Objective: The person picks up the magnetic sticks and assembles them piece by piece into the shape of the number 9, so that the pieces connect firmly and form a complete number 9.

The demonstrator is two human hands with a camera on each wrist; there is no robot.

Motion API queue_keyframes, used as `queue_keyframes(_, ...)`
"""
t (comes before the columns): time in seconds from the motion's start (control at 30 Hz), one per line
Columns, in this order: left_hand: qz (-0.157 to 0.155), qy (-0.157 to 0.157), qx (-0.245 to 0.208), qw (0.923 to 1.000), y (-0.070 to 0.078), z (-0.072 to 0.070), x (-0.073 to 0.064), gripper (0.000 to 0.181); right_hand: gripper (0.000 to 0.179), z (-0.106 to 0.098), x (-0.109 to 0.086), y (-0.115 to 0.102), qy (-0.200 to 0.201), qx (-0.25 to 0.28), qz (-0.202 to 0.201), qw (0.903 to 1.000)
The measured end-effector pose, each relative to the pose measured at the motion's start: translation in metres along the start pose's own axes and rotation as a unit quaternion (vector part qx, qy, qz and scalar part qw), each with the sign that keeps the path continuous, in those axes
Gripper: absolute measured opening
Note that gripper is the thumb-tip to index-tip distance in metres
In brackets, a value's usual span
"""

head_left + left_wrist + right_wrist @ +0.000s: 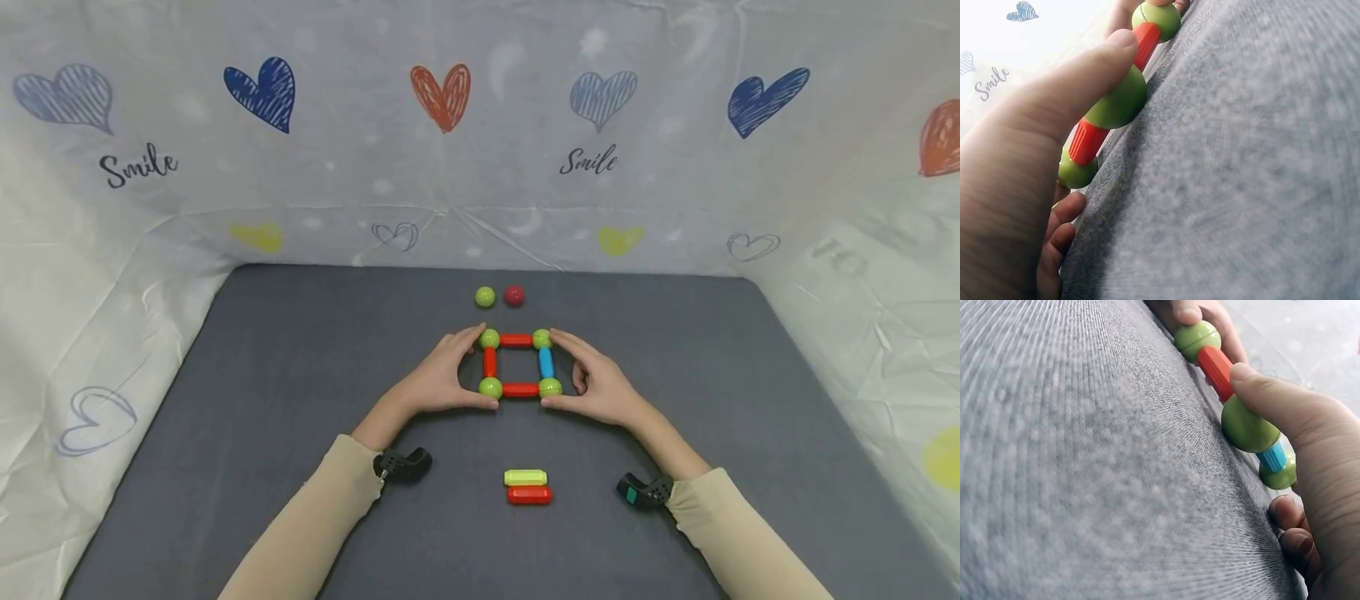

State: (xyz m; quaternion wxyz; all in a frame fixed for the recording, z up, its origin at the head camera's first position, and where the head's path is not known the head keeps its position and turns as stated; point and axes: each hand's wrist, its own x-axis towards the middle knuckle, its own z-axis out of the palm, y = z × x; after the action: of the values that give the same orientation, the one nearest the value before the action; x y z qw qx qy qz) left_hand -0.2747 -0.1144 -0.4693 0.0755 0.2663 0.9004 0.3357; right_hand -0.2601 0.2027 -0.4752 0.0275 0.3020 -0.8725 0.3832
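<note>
Lettering: the dark script word "Smile" reads clearly at 2 places on the white backdrop (360, 175), the left "Smile" (138, 165) slanting upward, the right "Smile" (588, 160) under a pale blue heart (603, 96); the left wrist view catches the word too.
Faint print (840, 250): a pale mark on the right wall of the backdrop, too weak to read.
Hearts (260, 94): sketched in dark blue, pale blue, orange-red and yellow, some in outline only.
Sheet: creased, rising at the far side and running down the left and right.
Worktop (300, 375): dark grey, far corners rounded, with a fine woven texture in the wrist views.
Square frame (519, 390): near the middle of the worktop; 4 green balls (491, 387) at the corners, joined by 3 red rods (490, 362) and, on the right side, 1 blue rod (546, 363).
Left grip (438, 375): holding the frame's left side, thumb on the near ball, forefinger at the far ball.
Right grip (600, 383): holding the right side likewise, thumb near, forefinger far.
Loose balls: 1 green ball (485, 297) at left and 1 red ball (514, 296) at right, beyond the frame, slightly apart.
Loose rods: 1 yellow rod (526, 477) and 1 red rod (529, 495), side by side on the near side, the red nearer.
Wrists: black straps (405, 465) beside beige sleeves (315, 508); a green patch (631, 497) marks the right strap.
</note>
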Motion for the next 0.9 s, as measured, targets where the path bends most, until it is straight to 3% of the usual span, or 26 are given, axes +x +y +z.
queue_keyframes(0.27,0.006,0.001,0.005,1.0,0.0,0.0,0.003,0.123,0.097,-0.002,-0.001,-0.003,0.007,0.007,0.007,0.9999)
queue_keyframes(0.53,0.001,-0.003,0.003,1.0,0.0,0.004,0.002,0.123,0.077,-0.002,-0.014,-0.021,0.041,0.017,0.057,0.9973)
queue_keyframes(0.73,0.005,0.003,0.0,1.0,0.001,0.003,0.003,0.122,0.057,0.002,-0.034,-0.051,0.088,-0.013,0.002,0.996)
queue_keyframes(0.9,0.0,0.005,-0.003,1.0,0.0,0.002,0.003,0.123,0.034,0.017,-0.057,-0.071,0.038,0.027,-0.023,0.9986)
